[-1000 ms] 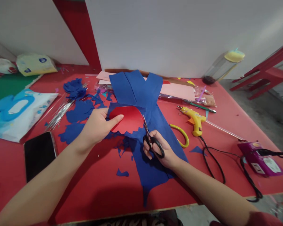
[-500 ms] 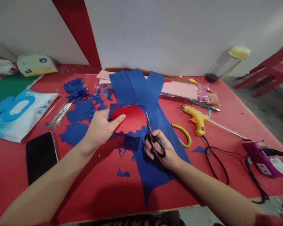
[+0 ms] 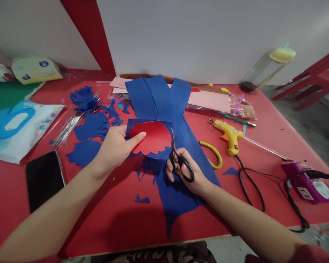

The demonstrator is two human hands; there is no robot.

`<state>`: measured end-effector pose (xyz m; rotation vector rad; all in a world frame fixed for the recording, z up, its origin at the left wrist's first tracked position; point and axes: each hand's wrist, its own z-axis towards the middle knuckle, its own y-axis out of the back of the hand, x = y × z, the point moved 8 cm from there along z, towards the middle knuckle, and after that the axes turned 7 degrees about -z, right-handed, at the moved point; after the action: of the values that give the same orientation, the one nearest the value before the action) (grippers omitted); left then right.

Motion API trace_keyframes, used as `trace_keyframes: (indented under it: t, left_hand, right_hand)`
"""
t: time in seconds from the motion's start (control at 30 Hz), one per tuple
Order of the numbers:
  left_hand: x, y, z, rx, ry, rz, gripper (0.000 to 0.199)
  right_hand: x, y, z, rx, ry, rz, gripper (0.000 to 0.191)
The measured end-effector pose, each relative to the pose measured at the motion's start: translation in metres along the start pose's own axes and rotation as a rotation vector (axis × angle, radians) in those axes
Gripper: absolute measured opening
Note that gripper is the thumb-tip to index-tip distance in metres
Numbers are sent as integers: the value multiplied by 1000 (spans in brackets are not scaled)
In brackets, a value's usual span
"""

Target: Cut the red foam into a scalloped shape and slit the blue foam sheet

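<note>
Between its thumb and fingers, my left hand pinches a red scalloped paper shape laid over a piece of blue paper. My right hand grips black-handled scissors, the fingers through the loops. Their blades point away from me and stand at the right edge of the red shape and the blue paper. Under both hands lies a large blue paper sheet with long arms. Blue offcuts are scattered just below. Cut blue petal shapes lie left of my left hand.
A yellow glue gun with a cord to a purple power box lies right, near a yellow-handled tool. A phone, wipes pack and wires lie left. A lidded clear container leans at the back right.
The scissor blades look slightly more parted, and my right hand has tilted a little. My left hand keeps its hold on the red and blue paper. The view has shifted slightly.
</note>
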<state>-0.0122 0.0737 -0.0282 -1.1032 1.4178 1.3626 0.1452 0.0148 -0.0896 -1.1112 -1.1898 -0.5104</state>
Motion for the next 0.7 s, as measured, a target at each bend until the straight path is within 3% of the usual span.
trace_keyframes:
  t: [0.7]
  left_hand:
    - [1,1,-3,-71,26,4,15]
  right_hand:
    - [-2,1,0,-17,-6,4,44]
